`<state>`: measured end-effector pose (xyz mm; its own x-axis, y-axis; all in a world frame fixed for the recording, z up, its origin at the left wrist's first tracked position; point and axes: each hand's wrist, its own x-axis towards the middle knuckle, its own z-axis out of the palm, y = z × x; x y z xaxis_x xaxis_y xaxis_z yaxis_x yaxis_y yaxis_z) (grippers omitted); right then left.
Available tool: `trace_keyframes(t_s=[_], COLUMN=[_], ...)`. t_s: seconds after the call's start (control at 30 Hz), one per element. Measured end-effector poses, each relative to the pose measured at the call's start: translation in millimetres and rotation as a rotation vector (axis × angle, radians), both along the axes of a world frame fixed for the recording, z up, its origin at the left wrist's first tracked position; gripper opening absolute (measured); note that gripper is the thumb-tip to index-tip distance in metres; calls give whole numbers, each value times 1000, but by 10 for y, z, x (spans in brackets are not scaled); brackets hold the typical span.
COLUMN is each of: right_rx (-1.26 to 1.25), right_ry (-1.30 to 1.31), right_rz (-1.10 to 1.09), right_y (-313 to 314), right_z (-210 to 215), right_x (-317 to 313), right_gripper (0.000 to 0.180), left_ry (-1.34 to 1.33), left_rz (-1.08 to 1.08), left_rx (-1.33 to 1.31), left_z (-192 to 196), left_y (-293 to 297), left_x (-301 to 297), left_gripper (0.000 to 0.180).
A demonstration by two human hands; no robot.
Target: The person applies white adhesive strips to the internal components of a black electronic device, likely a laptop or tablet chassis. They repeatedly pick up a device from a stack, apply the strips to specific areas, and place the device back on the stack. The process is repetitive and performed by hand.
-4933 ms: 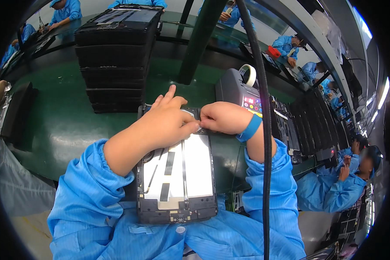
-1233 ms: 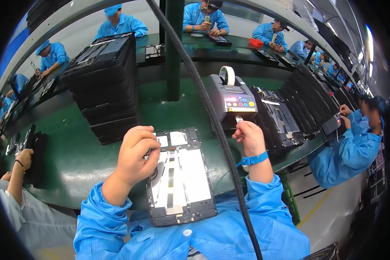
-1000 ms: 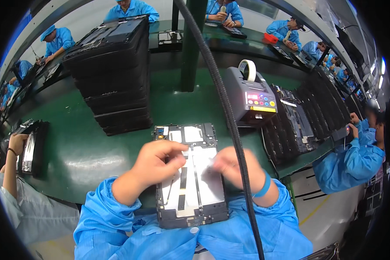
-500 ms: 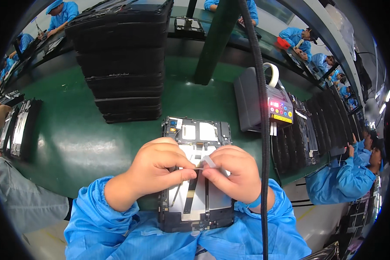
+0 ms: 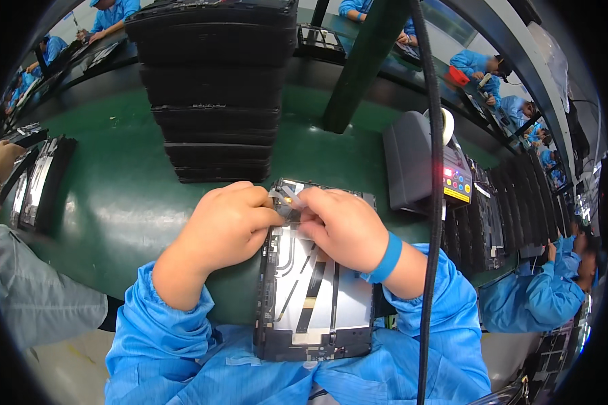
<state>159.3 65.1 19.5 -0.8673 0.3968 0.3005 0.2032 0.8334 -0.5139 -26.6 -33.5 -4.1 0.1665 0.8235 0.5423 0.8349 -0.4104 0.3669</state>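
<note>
**Fingers pinched on a clear strip over an opened tablet**

Fingers of both hands meet at the upper end of an opened tablet (image 5: 315, 297), where they close together on a small clear strip (image 5: 291, 196) that shows between them. The left hand (image 5: 226, 226) curls inward, its fingertips pressed against the strip from the left side. The right hand (image 5: 344, 226) faces it, thumb and forefinger clamped on the same strip; a blue wristband (image 5: 386, 258) circles its wrist. The tablet lies face down, its silver inner plate and dark flat cables exposed, half on the green bench (image 5: 121, 209) and half over the person's lap. Just beyond the hands stands a stack of black trays (image 5: 216, 94). To the right, near the tablet, sits a grey tape dispenser (image 5: 425, 165) with a coloured button panel. A black cable (image 5: 434, 202) hangs down across the right forearm.
</note>
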Motion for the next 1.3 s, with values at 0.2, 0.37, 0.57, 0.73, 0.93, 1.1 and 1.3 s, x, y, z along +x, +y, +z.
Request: trace_keyframes(t_s=[0.2,0.37,0.57,0.73,0.93,1.1,1.3], right_rx=[119,2,-219,-226,-247,-261,107], right_ry=[30,-27,-155,-187,-194,-49,-27], right_rz=[86,23,-224,-300,-315,-52,283], right_y=[171,251,164,167,177,315,386], right_z=[-3,-99,-65,-79,-74,6,158], right_x=[-210,-291,-257,-296,-311,-147,-110], right_gripper=[24,24,30,33,33,13,13], left_ry=[6,-38,-93,-99,-60,-58,-102], left_rz=[-24,-38,-64,-50,-24,15,32], left_rx=[-4,-11,-8,-4,-54,-123,-210], left_z=[-18,-48,-93,-157,-134,-103,-76], left_y=[2,13,53,71,50,30,12], left_x=[25,-3,-45,-27,31,40,23], left_gripper=[15,16,23,34,37,34,32])
